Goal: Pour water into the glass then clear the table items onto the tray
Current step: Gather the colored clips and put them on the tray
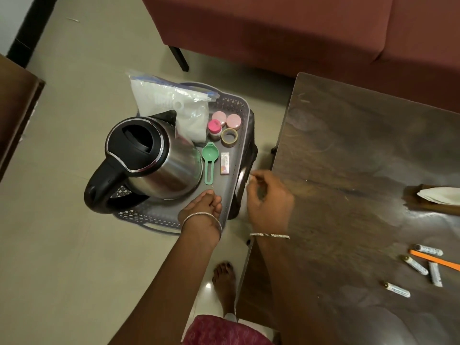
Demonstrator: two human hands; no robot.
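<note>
**Operator A:** Report tray position and load.

**Operator B:** I see the grey tray [239, 155] on a dark stool on the floor, just left of the dark wooden table [348, 170]. The steel kettle [154, 165] fills its left half, handle pointing toward the near-left corner, spout toward the far side. Behind it leans a zip bag of white powder [174, 105]. To the right stand two pale pink jars [226, 119], a bright pink-capped bottle [214, 127] and a tape roll [229, 137]. The green scoop [209, 160] lies with its long axis running near to far, bowl at the far end. A small white packet [225, 163] lies parallel, just beside it.

**Operator A:** Hands?

**Operator B:** The left hand [202, 207] rests low on the tray's near edge, fingertips bunched together on something thin; I cannot tell what. The right hand [268, 197] hovers between the tray handle and the table edge, fingers loosely curled, pinching something small and pale.

**Operator A:** Remaining on the table?

**Operator B:** Four small white tubes [420, 267], an orange stick [434, 260] and a folded tissue [440, 195], all well apart from the tray.
</note>
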